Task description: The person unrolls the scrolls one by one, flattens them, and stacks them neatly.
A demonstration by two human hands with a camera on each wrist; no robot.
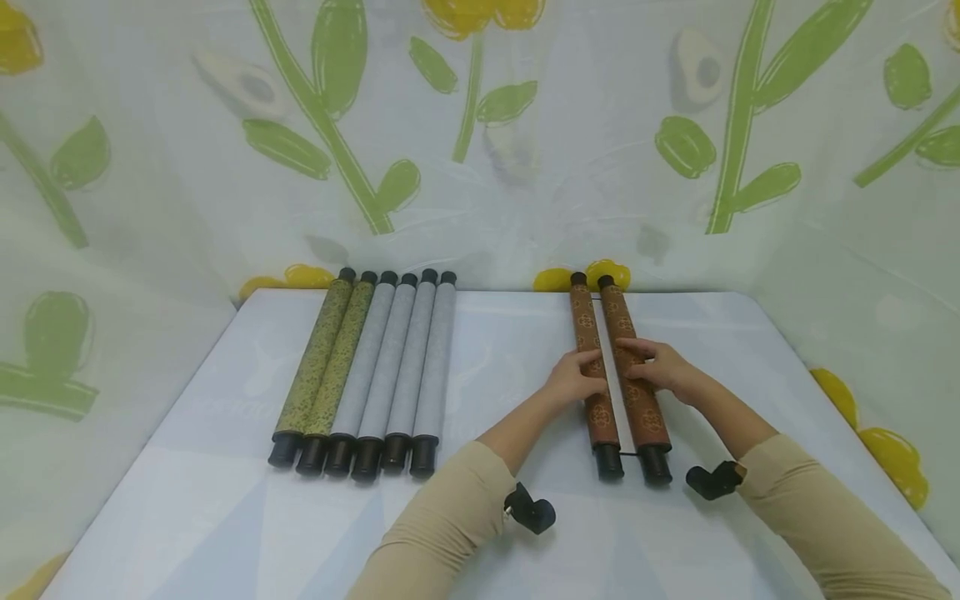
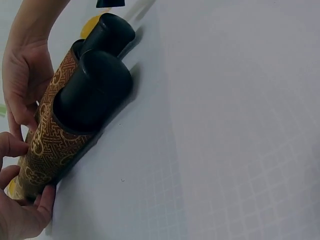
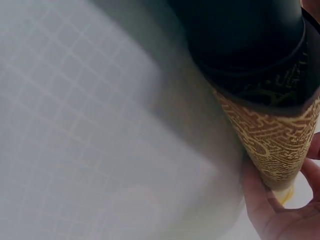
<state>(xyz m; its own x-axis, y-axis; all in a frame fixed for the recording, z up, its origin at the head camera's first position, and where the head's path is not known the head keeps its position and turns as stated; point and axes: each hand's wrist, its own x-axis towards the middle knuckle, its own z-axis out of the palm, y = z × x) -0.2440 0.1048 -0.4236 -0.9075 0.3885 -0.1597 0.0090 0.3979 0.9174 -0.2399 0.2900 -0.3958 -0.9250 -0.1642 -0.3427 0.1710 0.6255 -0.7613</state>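
A brown scroll with gold patterns lies on the table as two side-by-side rolls, a thin pale strip point(image 1: 613, 392) showing between them. My left hand point(image 1: 572, 381) grips the left roll point(image 1: 602, 421) near its middle, thumb on one side and fingers on the other, as the left wrist view shows up close at the patterned paper point(image 2: 55, 145). Level with it, my right hand point(image 1: 667, 371) holds the right roll point(image 1: 649, 423); in the right wrist view the fingers point(image 3: 257, 197) curl round its sides. Black end knobs point(image 2: 97, 85) stick out at the near ends.
To the left, two green speckled scrolls point(image 1: 307, 375) and several pale grey scrolls point(image 1: 390, 358) lie in a row on the white table point(image 1: 187, 500). A patterned curtain point(image 1: 585, 167) hangs behind. Black wrist cameras point(image 1: 532, 510) hang below both sleeves, close over the table.
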